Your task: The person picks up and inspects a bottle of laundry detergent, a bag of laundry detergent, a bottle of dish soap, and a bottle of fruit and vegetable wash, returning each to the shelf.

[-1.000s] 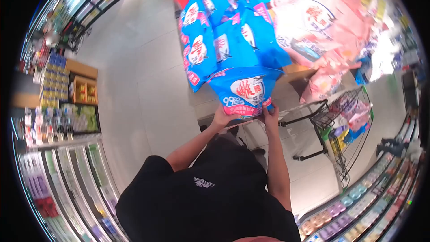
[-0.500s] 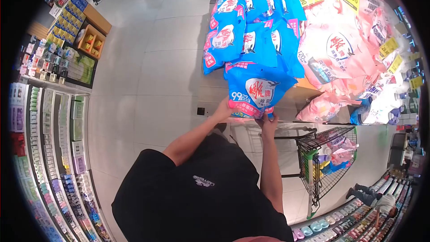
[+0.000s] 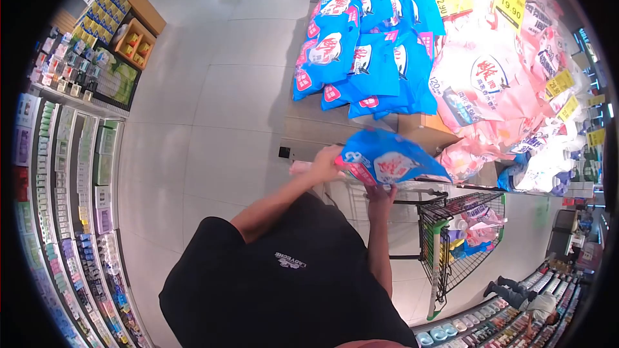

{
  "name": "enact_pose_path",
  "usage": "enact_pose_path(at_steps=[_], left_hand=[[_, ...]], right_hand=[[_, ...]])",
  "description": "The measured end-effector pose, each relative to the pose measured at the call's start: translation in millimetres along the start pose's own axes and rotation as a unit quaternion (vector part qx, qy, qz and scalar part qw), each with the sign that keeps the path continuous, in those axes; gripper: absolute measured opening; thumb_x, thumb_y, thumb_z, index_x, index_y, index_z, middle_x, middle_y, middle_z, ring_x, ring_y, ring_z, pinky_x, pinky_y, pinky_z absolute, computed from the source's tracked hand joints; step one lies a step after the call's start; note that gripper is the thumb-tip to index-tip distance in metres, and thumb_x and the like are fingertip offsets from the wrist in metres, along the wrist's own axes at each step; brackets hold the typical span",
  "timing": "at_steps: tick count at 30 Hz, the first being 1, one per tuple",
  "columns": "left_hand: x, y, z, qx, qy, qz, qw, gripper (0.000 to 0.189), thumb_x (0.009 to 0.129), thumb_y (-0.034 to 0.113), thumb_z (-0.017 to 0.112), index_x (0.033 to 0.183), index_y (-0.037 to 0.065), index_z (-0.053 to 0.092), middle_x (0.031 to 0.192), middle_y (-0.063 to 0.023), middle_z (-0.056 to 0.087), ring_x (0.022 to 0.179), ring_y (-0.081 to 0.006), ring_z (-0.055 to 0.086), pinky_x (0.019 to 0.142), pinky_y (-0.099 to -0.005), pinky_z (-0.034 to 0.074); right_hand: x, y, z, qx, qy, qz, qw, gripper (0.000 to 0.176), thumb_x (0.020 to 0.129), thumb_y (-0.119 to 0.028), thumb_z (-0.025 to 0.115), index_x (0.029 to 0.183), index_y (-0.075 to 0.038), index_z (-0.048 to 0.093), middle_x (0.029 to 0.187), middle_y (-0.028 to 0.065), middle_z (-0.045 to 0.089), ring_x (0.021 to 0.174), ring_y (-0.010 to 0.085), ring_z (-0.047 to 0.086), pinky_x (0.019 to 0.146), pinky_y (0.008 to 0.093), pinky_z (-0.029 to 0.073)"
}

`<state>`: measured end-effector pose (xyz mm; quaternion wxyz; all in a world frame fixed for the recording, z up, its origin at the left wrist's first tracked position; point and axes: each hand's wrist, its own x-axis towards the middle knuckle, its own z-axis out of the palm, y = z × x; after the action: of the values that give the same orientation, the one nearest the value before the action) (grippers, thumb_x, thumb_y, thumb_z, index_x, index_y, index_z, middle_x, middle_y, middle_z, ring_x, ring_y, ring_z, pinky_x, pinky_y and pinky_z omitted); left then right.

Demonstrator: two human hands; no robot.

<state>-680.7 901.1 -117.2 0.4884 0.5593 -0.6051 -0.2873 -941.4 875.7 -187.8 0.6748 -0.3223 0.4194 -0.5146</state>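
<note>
Blue bag (image 3: 390, 164), seemingly in both hands (image 3: 325, 162)

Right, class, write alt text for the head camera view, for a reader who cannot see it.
A person's left hand and right hand hold a blue bag, tilted, near a wire trolley in a shop aisle. A blue pile and a pink pile of bags lie ahead.

open floor (image 3: 213, 90) left; stacked bags (image 3: 361, 58) block ahead.

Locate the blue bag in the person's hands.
In the head view, the blue bag is right of centre, held tilted between the left hand and right hand, below the stacked blue bags and just above the shopping cart.
</note>
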Motion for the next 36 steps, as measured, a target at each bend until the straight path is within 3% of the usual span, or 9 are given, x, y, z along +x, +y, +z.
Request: enact_pose_path(at_steps=[4, 5, 6, 9, 16, 19, 28, 31, 36], left_hand=[[49, -41, -64, -0.197, -0.085, -0.174, 0.961, 0.064, 0.080, 0.013, 0.088, 0.137, 0.005, 0.059, 0.120, -0.0083, 0.073, 0.100, -0.0161, 0.065, 0.085, -0.0375, 0.055], [63, -45, -75, -0.146, -0.015, -0.101, 0.984, 0.070, 0.080, 0.016, 0.089, 0.140, 0.004, 0.056, 0.121, -0.0109, 0.071, 0.101, -0.0190, 0.066, 0.089, -0.0382, 0.055], [72, -46, -85, -0.093, 0.055, -0.027, 0.994, 0.076, 0.079, 0.018, 0.090, 0.143, 0.003, 0.052, 0.122, -0.0135, 0.070, 0.102, -0.0220, 0.066, 0.092, -0.0390, 0.055], [75, -83, -87, 0.099, 0.260, -0.131, 0.951, 0.083, 0.079, 0.021, 0.091, 0.146, -0.001, 0.047, 0.124, -0.0178, 0.068, 0.104, -0.0272, 0.067, 0.094, -0.0396, 0.054], [37, -96, -66, 0.034, 0.249, -0.191, 0.949, 0.062, 0.096, 0.028, 0.076, 0.142, -0.003, 0.050, 0.132, -0.0235, 0.063, 0.122, -0.0329, 0.064, 0.102, -0.0432, 0.051], [24, -93, -46, 0.147, 0.336, -0.108, 0.924, 0.051, 0.099, 0.024, 0.071, 0.139, -0.002, 0.052, 0.128, -0.0214, 0.065, 0.113, -0.0299, 0.066, 0.096, -0.0409, 0.053], [-12, -34, 26, -0.051, 0.167, -0.123, 0.977, 0.030, 0.102, 0.013, 0.066, 0.127, -0.001, 0.057, 0.109, -0.0103, 0.070, 0.087, -0.0157, 0.067, 0.076, -0.0309, 0.052], [-8, -36, 42, -0.274, 0.163, -0.228, 0.920, 0.027, 0.104, 0.018, 0.064, 0.124, 0.001, 0.059, 0.103, -0.0096, 0.072, 0.082, -0.0159, 0.069, 0.071, -0.0307, 0.054], [0, -49, 59, -0.265, 0.156, -0.302, 0.902, 0.028, 0.105, 0.026, 0.063, 0.120, 0.002, 0.062, 0.096, -0.0085, 0.073, 0.079, -0.0149, 0.069, 0.069, -0.0285, 0.053]], right_hand=[[-13, -38, 82, 0.089, -0.021, 0.042, 0.995, 0.066, 0.100, 0.000, 0.062, 0.156, -0.009, 0.027, 0.142, 0.0248, 0.052, 0.131, 0.0369, 0.057, 0.110, 0.0491, 0.051], [-10, -39, 94, 0.092, -0.048, 0.034, 0.994, 0.067, 0.102, 0.000, 0.060, 0.157, -0.010, 0.024, 0.142, 0.0275, 0.052, 0.131, 0.0385, 0.058, 0.110, 0.0509, 0.051], [-3, -36, 100, 0.094, -0.065, 0.058, 0.992, 0.065, 0.102, -0.001, 0.059, 0.157, -0.008, 0.025, 0.142, 0.0294, 0.052, 0.131, 0.0391, 0.058, 0.110, 0.0508, 0.051], [9, -20, 102, 0.058, -0.099, 0.094, 0.989, 0.061, 0.103, -0.004, 0.060, 0.155, -0.004, 0.028, 0.140, 0.0319, 0.054, 0.130, 0.0392, 0.060, 0.108, 0.0489, 0.052], [5, -7, 71, -0.078, -0.075, 0.064, 0.992, 0.042, 0.102, -0.008, 0.063, 0.139, 0.006, 0.049, 0.129, 0.0254, 0.064, 0.114, 0.0343, 0.070, 0.101, 0.0405, 0.057], [2, -7, 58, -0.095, -0.078, 0.069, 0.990, 0.033, 0.102, -0.007, 0.062, 0.131, 0.007, 0.057, 0.122, 0.0227, 0.069, 0.110, 0.0323, 0.072, 0.096, 0.0384, 0.059], [-72, 10, -53, -0.123, 0.052, 0.150, 0.980, 0.030, 0.104, -0.011, 0.058, 0.130, 0.005, 0.061, 0.113, 0.0207, 0.073, 0.100, 0.0293, 0.075, 0.086, 0.0358, 0.062], [-109, 23, -99, -0.114, 0.117, 0.163, 0.973, 0.032, 0.104, -0.012, 0.059, 0.131, 0.005, 0.060, 0.111, 0.0204, 0.073, 0.098, 0.0287, 0.076, 0.084, 0.0352, 0.062], [-189, 50, -163, -0.065, 0.219, 0.188, 0.955, 0.033, 0.103, -0.011, 0.059, 0.131, 0.005, 0.060, 0.109, 0.0211, 0.073, 0.097, 0.0295, 0.076, 0.081, 0.0356, 0.063]])
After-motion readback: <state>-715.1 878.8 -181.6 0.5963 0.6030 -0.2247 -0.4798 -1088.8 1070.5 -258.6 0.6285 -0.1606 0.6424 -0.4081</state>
